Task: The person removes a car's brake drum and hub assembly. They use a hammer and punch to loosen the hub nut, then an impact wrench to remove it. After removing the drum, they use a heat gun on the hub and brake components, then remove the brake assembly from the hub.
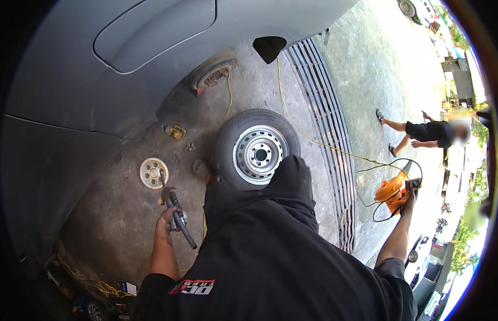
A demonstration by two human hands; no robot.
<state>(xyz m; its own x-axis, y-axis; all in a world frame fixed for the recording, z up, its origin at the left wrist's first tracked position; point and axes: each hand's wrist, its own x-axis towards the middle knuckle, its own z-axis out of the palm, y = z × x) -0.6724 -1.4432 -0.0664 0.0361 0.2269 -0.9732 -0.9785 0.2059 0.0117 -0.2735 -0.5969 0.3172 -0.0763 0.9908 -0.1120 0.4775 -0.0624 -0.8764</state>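
My left hand (167, 218) is closed around a bundle of tools. A dark straight bar (183, 224) and a claw-like metal head (167, 195) stick out of it, and a small round dial-like part shows beside the fingers. Out to the right, my right hand (413, 188) grips an orange tool (392, 191) with looping black cable; its exact kind is unclear. Between my legs a wheel with a silver steel rim (241, 155) and black tyre (225, 143) lies flat on the concrete. A cream hubcap (147, 174) lies beyond my left hand.
A grey vehicle (61, 85) fills the upper left, its brake drum (212, 76) exposed. Near it lie a yellow tool (176, 132) and several small nuts (190, 146). A yellow hose or cord (334, 147) crosses a metal floor grate (326, 115). Another person (432, 134) walks at right.
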